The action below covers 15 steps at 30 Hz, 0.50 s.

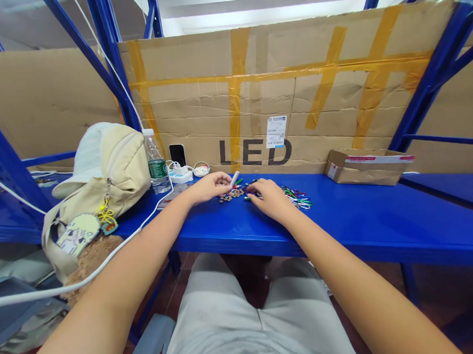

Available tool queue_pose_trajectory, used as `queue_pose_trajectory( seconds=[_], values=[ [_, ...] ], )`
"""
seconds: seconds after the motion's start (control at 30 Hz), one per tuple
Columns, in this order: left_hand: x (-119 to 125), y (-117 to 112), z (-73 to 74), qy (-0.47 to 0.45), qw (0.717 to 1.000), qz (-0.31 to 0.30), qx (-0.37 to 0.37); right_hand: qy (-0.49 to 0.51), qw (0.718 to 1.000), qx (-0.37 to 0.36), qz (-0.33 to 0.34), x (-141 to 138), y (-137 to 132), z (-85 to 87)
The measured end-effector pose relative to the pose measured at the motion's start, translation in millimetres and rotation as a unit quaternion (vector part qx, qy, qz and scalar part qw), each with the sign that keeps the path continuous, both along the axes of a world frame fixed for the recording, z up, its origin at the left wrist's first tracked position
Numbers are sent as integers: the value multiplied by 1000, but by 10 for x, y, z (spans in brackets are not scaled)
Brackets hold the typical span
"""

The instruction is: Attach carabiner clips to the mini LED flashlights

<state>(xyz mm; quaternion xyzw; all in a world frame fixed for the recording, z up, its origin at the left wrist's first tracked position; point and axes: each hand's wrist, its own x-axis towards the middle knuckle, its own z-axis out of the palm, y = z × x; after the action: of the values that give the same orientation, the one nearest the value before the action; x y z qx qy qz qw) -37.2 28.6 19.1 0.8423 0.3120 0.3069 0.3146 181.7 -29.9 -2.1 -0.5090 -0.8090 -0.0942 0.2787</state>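
Observation:
My left hand [211,188] is closed around a white pen-like stick [235,178], which tilts up from between thumb and fingers. Just below it lies a heap of small brownish pieces [230,196] on the blue table. My right hand [270,197] is beside the heap with fingers curled down and pinched; what is between them is too small to make out. Right of that hand spreads a bunch of shiny coloured loops [300,199], in green, purple, red and silver. Part of this bunch is hidden behind my right hand.
At the left stand a cream backpack [127,157] with a pale cap, a water bottle [157,168], a phone [178,155] and a white power strip [180,175]. A white cable [116,250] crosses my left forearm. An open cardboard box [364,172] sits back right, before a cardboard wall [200,110].

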Motion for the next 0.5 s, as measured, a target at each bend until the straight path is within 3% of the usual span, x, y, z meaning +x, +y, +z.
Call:
queue_pose_trajectory(
  seconds=[0.17, 0.33, 0.5],
  values=[
    [-59, -38, 6, -21, 1000, 18, -9, -113, 987, -110, -1, -351, 256, 92],
    [-124, 16, -4, -8, 999, 35, 13, -119, 987, -97, -44, -582, 413, 76],
    [-121, 19, -23, 16, 1000, 10, 15, -87, 992, -91, -31, -519, 439, 57]
  ],
)
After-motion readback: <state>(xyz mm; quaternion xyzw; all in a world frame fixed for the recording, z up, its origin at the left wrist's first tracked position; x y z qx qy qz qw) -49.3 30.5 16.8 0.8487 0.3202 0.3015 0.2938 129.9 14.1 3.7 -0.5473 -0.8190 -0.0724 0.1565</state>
